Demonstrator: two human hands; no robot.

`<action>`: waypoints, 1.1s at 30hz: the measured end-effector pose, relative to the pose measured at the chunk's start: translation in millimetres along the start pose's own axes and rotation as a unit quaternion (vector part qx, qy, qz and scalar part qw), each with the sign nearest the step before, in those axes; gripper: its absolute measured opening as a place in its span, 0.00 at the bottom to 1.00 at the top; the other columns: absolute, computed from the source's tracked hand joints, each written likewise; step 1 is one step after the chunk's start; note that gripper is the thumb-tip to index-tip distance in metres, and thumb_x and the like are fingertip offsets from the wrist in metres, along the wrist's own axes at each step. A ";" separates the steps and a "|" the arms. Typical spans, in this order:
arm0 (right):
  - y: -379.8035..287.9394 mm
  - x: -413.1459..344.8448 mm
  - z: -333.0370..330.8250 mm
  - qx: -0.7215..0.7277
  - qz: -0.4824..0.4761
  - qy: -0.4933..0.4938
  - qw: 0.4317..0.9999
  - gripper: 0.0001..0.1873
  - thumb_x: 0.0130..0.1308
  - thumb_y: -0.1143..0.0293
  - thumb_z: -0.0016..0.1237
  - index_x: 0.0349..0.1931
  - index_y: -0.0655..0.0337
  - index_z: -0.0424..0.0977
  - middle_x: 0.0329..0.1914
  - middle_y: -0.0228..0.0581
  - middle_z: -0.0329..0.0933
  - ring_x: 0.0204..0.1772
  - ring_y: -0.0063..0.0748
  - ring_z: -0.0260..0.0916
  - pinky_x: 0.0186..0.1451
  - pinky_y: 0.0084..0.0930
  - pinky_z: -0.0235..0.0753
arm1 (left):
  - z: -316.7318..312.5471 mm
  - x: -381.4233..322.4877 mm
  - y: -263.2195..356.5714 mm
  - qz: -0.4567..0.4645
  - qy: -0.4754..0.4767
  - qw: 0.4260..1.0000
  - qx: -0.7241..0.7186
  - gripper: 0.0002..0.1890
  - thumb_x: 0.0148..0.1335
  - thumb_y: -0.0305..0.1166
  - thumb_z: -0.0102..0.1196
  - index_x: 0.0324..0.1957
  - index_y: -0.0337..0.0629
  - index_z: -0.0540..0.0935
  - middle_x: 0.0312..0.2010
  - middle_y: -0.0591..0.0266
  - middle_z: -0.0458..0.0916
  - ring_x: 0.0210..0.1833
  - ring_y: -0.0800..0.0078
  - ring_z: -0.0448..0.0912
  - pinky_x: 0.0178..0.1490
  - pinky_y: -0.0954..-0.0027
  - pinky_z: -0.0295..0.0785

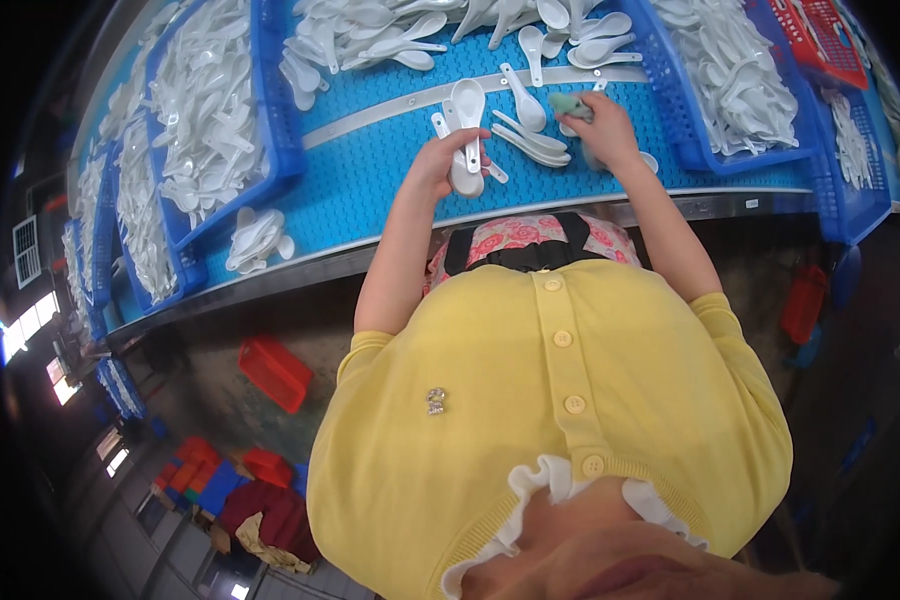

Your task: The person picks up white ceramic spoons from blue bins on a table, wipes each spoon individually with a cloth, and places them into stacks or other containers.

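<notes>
My left hand [450, 161] grips several white ceramic spoons [468, 105], their bowls pointing both away from me and towards me. In my right hand [607, 131] is a pale green sponge or cloth [570, 106], pinched between thumb and fingers over the blue slatted belt [375, 157]. Partly hidden under that hand lie one or more white spoons. Between my hands a small group of nested spoons [532, 142] rests on the belt, with a single spoon [525, 99] just beyond it.
Blue plastic crates full of white spoons stand at the left [277, 97] and right [671, 105]. A heap of loose spoons [360, 30] lies across the far side, a smaller pile [259, 240] near the left edge. A metal rail [390, 109] crosses the belt. A red basket [825, 45] is at far right.
</notes>
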State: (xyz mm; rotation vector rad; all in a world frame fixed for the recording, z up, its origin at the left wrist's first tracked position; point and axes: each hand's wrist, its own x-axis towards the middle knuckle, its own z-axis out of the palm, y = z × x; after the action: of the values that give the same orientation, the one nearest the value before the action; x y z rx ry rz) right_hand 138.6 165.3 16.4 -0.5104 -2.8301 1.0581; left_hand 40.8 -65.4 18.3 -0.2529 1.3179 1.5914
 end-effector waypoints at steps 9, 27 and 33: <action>-21.2 16.3 55.5 -0.087 -0.010 0.022 0.996 0.25 0.44 0.59 0.57 0.45 0.52 0.68 0.41 0.38 0.69 0.46 0.40 0.68 0.45 0.33 0.69 | 2.5 -22.0 -4.2 0.043 -0.034 0.998 0.031 0.15 0.55 0.31 0.50 0.43 0.34 0.74 0.20 0.65 0.72 0.21 0.75 0.73 0.27 0.73 0.71; -31.1 26.1 61.2 -0.083 -0.051 -0.036 0.995 0.24 0.47 0.59 0.54 0.46 0.54 0.67 0.39 0.42 0.72 0.42 0.44 0.70 0.43 0.35 0.69 | -46.2 -31.4 -17.4 0.081 0.073 0.994 0.005 0.17 0.52 0.31 0.53 0.45 0.35 0.74 0.20 0.65 0.73 0.22 0.77 0.73 0.27 0.73 0.71; -34.3 25.9 40.5 -0.151 0.057 -0.139 0.977 0.20 0.50 0.54 0.51 0.40 0.57 0.69 0.36 0.45 0.74 0.41 0.43 0.72 0.40 0.35 0.71 | -52.7 -31.4 -19.6 0.087 0.071 0.994 -0.001 0.17 0.53 0.31 0.52 0.45 0.35 0.74 0.19 0.65 0.72 0.22 0.76 0.73 0.28 0.73 0.71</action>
State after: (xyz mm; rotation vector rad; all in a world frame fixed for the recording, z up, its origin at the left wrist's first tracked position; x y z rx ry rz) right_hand 97.1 124.4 6.8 -0.5976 -3.2707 0.7701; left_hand 48.9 -128.3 7.8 -0.2625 1.4803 1.7473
